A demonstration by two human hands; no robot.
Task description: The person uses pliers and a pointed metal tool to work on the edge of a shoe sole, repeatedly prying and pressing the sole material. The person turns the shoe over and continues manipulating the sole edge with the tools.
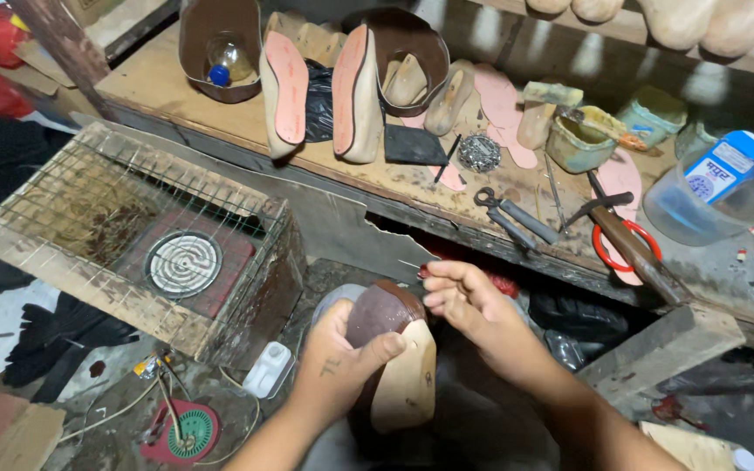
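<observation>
Wooden bench [176, 87] — pliers [517, 218], scissors [621, 240]

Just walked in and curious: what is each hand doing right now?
Left hand: closed around a shoe last covered with brown leather.
Right hand: fingers pinched together at the last's top edge; what they pinch cannot be told.

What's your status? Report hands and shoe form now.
Left hand gripping wooden shoe form, brown leather over its end. Right hand pinching at leather's edge. Nothing between hands; pliers on bench.
</observation>
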